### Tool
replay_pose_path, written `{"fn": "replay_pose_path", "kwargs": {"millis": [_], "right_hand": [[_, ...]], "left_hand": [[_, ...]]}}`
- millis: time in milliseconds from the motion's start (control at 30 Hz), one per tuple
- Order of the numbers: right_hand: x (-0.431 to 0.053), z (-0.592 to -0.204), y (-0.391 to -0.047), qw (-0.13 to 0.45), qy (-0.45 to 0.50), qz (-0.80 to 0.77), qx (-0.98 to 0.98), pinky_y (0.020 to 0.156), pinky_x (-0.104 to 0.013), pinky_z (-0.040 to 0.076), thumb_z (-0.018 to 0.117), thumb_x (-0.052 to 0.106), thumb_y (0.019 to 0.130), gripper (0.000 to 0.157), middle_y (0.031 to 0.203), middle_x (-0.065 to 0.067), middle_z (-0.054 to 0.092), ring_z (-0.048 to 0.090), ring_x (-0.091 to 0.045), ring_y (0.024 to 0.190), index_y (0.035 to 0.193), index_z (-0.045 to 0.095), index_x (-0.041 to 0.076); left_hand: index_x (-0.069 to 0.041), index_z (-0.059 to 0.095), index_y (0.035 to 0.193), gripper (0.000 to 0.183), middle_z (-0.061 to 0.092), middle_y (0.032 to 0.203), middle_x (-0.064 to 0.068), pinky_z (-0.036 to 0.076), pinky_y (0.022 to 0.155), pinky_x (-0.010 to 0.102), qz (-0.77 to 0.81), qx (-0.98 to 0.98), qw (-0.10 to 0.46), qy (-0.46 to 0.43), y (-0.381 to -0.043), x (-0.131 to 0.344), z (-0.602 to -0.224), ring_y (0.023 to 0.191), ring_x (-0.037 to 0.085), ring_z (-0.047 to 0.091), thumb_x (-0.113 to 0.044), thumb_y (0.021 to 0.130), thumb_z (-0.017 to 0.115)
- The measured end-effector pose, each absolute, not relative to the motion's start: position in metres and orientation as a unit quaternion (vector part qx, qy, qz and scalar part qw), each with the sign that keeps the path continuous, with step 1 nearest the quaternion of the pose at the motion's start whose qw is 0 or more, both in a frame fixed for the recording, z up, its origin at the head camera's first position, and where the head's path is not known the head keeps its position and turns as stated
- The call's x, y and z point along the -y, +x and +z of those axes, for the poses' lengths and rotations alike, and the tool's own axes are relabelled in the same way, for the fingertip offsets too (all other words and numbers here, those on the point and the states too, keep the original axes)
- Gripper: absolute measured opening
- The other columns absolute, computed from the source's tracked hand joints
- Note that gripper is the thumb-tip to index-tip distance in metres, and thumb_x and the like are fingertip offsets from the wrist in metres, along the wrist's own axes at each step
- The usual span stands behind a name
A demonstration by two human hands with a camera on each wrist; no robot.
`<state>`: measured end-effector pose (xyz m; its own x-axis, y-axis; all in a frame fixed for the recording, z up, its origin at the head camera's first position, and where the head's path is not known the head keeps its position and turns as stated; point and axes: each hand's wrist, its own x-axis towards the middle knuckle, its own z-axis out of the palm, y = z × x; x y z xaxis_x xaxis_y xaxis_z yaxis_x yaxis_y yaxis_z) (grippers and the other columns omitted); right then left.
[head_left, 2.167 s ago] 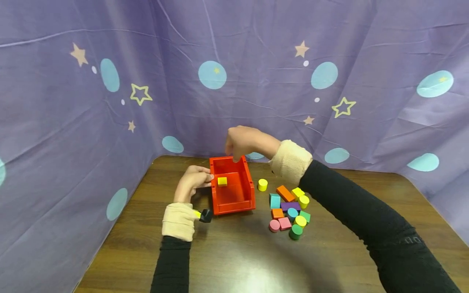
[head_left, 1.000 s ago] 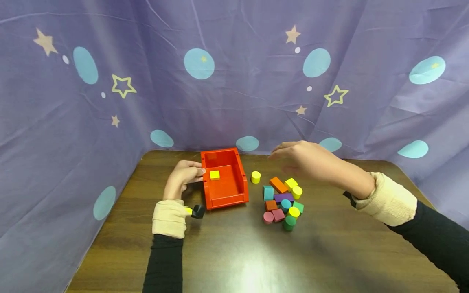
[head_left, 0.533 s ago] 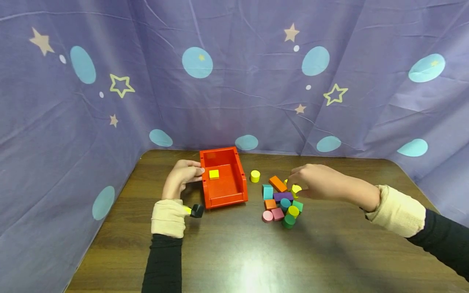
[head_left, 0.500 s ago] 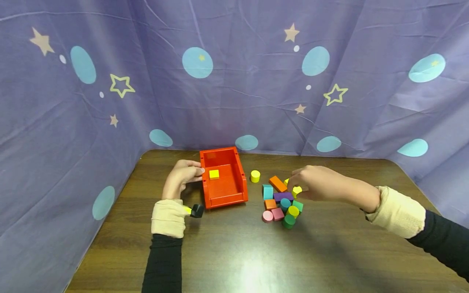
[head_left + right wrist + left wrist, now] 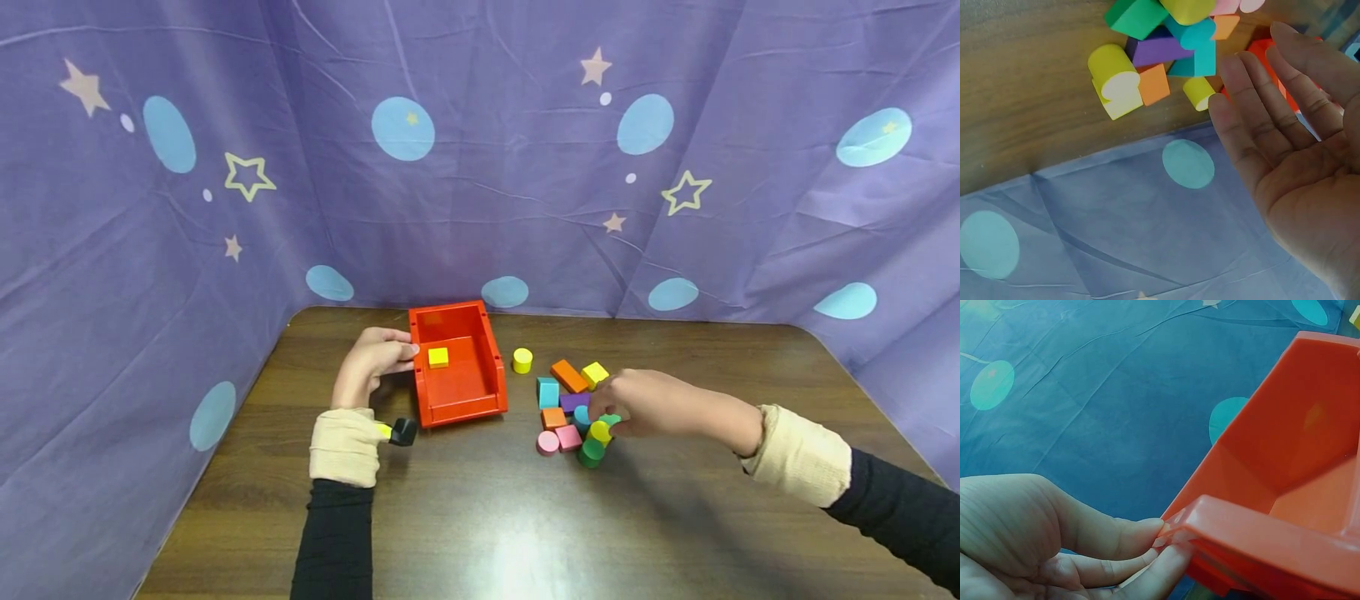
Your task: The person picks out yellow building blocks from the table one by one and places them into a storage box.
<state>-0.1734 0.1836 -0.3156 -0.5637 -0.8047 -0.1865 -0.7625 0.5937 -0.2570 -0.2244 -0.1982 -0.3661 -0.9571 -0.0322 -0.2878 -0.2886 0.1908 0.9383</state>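
At the left side of the red bin (image 5: 468,392), my left hand (image 5: 375,362) pinches the side wall between thumb and fingers, as the left wrist view confirms. Inside the bin lies one yellow block (image 5: 438,357). My right hand (image 5: 651,404) hovers over the right part of a group of toy blocks, fingertips pointing down near a green block (image 5: 611,419) and a yellow cylinder (image 5: 599,433). In the right wrist view its fingers (image 5: 1172,556) are not shown, but that hand (image 5: 1310,137) appears with extended fingers and nothing held.
Grouped on the wooden table (image 5: 465,500) are a purple block (image 5: 573,403), a teal block (image 5: 548,392), an orange block (image 5: 568,376), a dark green cylinder (image 5: 591,453) and several others. A separate yellow cylinder (image 5: 522,361) stands between bin and group. A patterned curtain (image 5: 525,233) hangs behind.
My right hand has moved from above the bin to the right, then down over the blocks and slightly toward me. My left hand keeps its hold on the bin.
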Motion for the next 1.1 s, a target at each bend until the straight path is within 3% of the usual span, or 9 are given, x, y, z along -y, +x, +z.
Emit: {"fn": "replay_pose_path", "kwargs": {"millis": [267,467,867,1100], "right_hand": [[-0.188,-0.327,-0.172,0.138,-0.446,-0.077,-0.881,0.078,-0.033,0.065,0.083,-0.001,0.081,0.025,0.103,-0.001,0.076,0.072,-0.019,0.09,0.104,0.077,0.009],[-0.188,-0.332,-0.169,0.134,-0.439,-0.063,-0.886,0.084,-0.038,0.065,0.084,0.001,0.081,0.028,0.107,-0.001,0.076,0.073,-0.021,0.099,0.107,0.077,0.01],[-0.185,-0.341,-0.169,0.149,-0.421,-0.049,-0.894,0.088,-0.043,0.064,0.085,0.005,0.081,0.03,0.112,-0.002,0.076,0.071,-0.024,0.106,0.11,0.077,0.012],[-0.184,-0.346,-0.169,0.157,-0.41,-0.049,-0.897,0.089,-0.043,0.064,0.085,0.005,0.081,0.03,0.113,-0.005,0.073,0.07,-0.026,0.107,0.108,0.077,0.014]], "left_hand": [[0.018,0.05,0.134,0.041,0.066,0.116,0.023,0.064,0.076,0.019,0.63,-0.763,0.099,-0.1,-0.226,0.198,-0.368,0.078,0.006,0.067,0.004,0.096,0.057],[0.018,0.05,0.134,0.041,0.066,0.108,0.016,0.064,0.075,0.02,0.631,-0.763,0.101,-0.101,-0.225,0.199,-0.367,0.077,0.005,0.067,0.003,0.097,0.057],[0.017,0.05,0.135,0.043,0.067,0.108,0.016,0.064,0.078,0.021,0.63,-0.763,0.1,-0.104,-0.225,0.199,-0.368,0.078,0.006,0.067,0.003,0.096,0.059],[0.017,0.051,0.134,0.04,0.065,0.109,0.016,0.064,0.089,0.03,0.625,-0.767,0.099,-0.104,-0.224,0.198,-0.368,0.078,0.006,0.065,0.003,0.096,0.057]]}}
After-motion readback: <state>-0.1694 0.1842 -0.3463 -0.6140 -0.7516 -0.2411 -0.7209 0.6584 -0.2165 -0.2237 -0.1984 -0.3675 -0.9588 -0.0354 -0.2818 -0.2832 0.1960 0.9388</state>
